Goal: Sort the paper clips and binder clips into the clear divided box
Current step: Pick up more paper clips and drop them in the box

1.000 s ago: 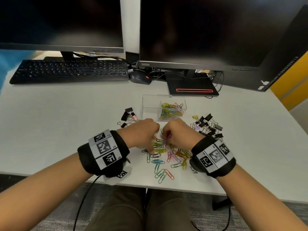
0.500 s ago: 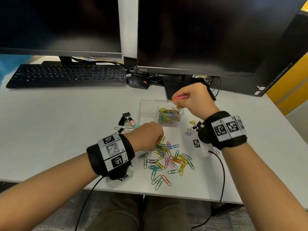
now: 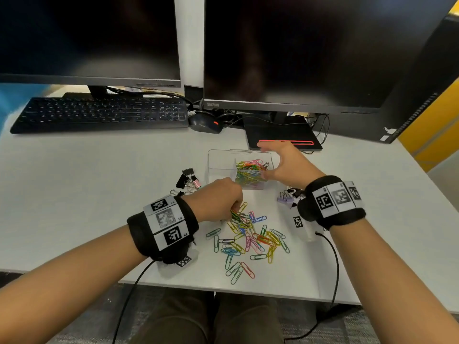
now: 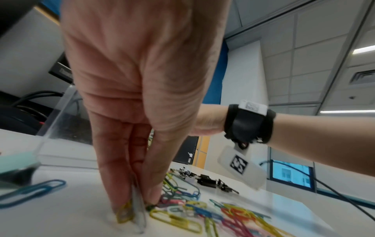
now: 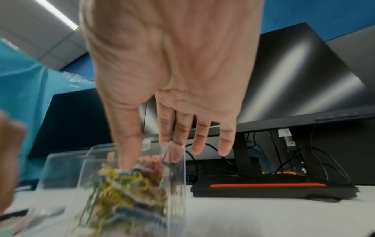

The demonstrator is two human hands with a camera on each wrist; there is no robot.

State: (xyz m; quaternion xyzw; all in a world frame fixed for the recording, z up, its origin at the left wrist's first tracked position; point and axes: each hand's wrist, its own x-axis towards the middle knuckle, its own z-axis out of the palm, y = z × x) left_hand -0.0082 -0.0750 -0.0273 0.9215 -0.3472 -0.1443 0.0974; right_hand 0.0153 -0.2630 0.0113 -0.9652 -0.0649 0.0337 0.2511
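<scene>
Spread right hand [image 5: 172,77] above clear box [image 5: 129,184]

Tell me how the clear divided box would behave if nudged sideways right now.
Probably slides rather than tips: the clear divided box sits low and wide on the smooth white desk. Likely light, thin clear plastic, so easy to shove. All its paper clips fill the right compartment while the left looks empty, so it may pivot when pushed.

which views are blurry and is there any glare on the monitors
Right wrist view: clear box and its paper clips smeared by motion blur, streaky glare on the monitor. Left wrist view: hand sharp, edges soft. Head view: sharp, faint monitor reflections, wide-angle bowing.
</scene>
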